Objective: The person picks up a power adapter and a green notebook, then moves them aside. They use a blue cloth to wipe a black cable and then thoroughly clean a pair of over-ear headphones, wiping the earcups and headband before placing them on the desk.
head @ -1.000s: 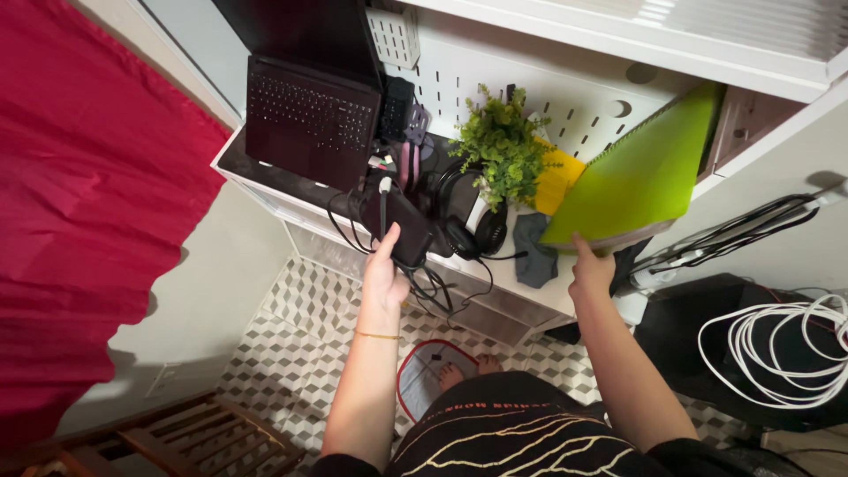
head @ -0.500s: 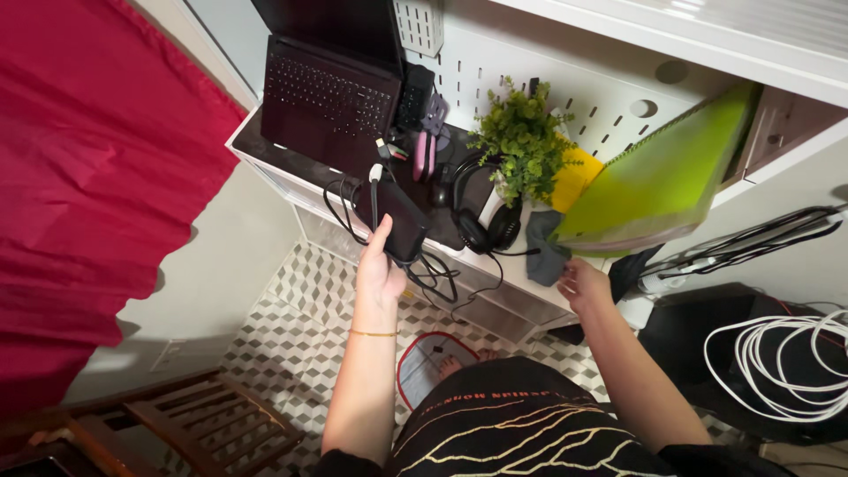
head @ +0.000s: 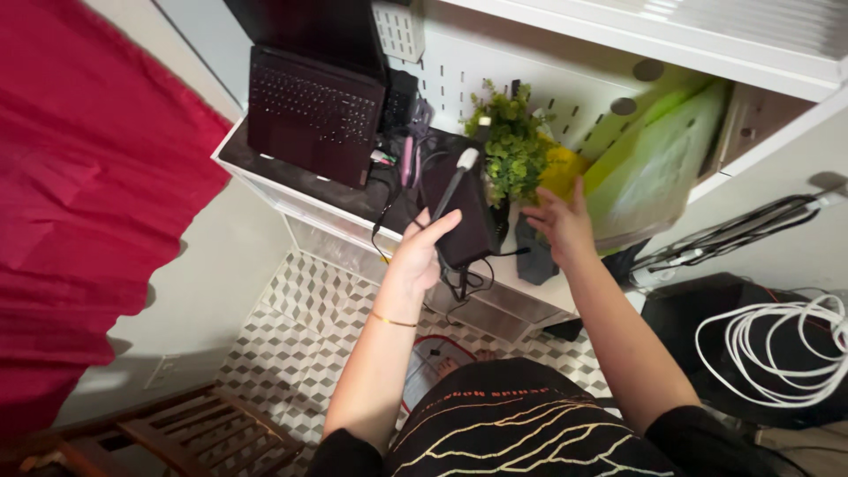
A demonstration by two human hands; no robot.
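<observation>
Black power bank (head: 465, 212) w/ a white-tipped cable (head: 457, 174) plugged into its top — it's in my left hand (head: 422, 256), raised above the desk edge (head: 291, 196), just in front of the little green plant (head: 506, 146). Can't make out much of its lower end; my palm and thumb cover that, and the dark cords (head: 459, 278) hanging under it tangle together so I can't tell which goes where. Headphones behind it are mostly hidden by the bank itself. Stuff between laptop (head: 311, 113) and plant is a dark clutter (something pink in there, too small to tell).

Left hand: forearm up from the lower frame, wrist w/ a thin bracelet, fingers wrapped round the bank's left side, thumb across the front — firm grip on it.

Right hand (head: 558, 223): arm reaching fwd, palm down, fingers spread and loose, holding nothing, hovering just beside the plant and above the grey cloth (head: 533, 252) on the desk. The green folder (head: 654, 159) is near its fingertips, leaning against the pegboard (head: 565, 93), blurred; whether a finger touches it I can't tell. Yellow thing (head: 558, 172) btw plant and folder is part hidden.
</observation>
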